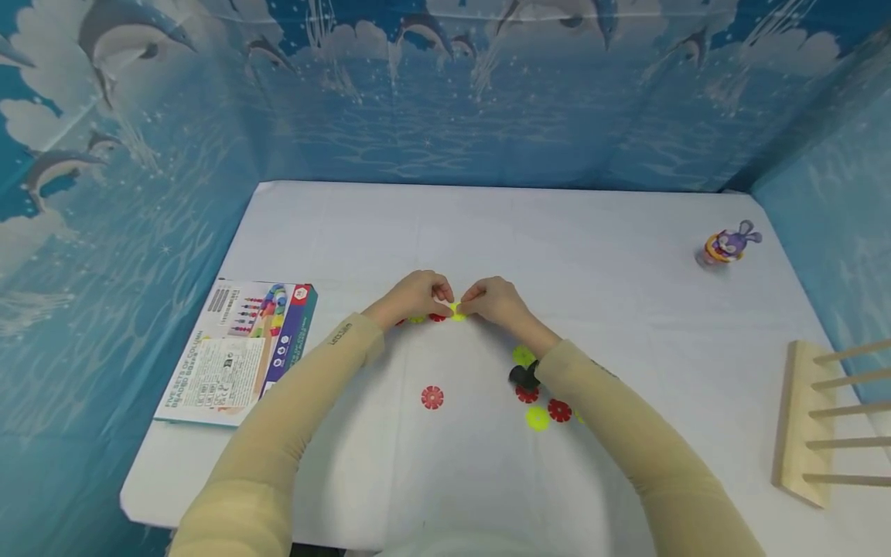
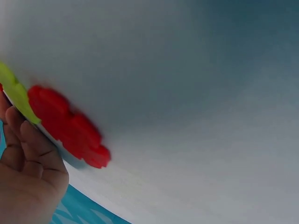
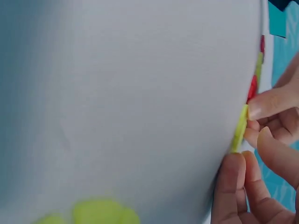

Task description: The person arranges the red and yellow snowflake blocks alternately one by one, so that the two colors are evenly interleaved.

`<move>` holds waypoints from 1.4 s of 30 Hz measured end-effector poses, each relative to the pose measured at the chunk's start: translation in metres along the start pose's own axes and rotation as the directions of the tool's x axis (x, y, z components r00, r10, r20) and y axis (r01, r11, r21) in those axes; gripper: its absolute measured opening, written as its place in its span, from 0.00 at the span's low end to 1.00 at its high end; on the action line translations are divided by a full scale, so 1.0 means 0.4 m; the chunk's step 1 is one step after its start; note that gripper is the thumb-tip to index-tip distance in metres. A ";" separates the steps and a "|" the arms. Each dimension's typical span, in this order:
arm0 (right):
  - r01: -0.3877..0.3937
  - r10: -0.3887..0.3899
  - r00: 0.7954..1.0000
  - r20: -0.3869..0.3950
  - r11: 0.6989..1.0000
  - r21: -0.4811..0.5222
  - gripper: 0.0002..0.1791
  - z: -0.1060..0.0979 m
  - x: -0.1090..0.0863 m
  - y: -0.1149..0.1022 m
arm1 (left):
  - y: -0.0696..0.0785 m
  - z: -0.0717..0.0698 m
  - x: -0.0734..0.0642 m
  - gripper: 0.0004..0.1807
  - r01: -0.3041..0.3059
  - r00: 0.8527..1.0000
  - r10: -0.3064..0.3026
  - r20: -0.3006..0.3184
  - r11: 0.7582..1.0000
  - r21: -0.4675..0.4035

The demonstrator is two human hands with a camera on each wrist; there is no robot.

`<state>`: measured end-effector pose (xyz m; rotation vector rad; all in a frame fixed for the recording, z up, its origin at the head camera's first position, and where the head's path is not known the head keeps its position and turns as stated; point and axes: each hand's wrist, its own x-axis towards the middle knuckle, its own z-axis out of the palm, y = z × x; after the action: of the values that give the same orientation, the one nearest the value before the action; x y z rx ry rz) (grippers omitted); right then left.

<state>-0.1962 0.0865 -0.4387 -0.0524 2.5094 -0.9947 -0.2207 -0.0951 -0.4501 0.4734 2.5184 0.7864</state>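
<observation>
Dolphin-print curtain (image 1: 390,116) stands behind the white surface (image 1: 376,480), with a printed box (image 1: 223,356) at far left. Risk, by my judgement: the left hand (image 1: 418,295) and right hand (image 1: 497,300) both pinch one yellow disc (image 1: 457,312), so a slanted or uneven push could make it slip or knock the neighbouring red disc (image 1: 437,317) out of its row; whether these two are joined, cannot tell. Position: yellow disc directly between the hands, touching both, at the row's right end; farther right, loose discs (image 1: 560,410) near the right forearm, then a rabbit toy (image 1: 727,244) and wooden rack (image 1: 800,425).
</observation>
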 end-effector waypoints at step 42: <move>0.317 -0.343 0.920 0.191 0.935 0.157 0.17 0.194 -0.257 0.018 | -0.001 0.002 -0.001 0.10 0.015 1.000 -0.015 0.009 1.000 -0.019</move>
<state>-0.0705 0.0616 -0.4540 -0.5355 2.2771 -1.2022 -0.2202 -0.0953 -0.4509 0.4501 2.5015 0.7997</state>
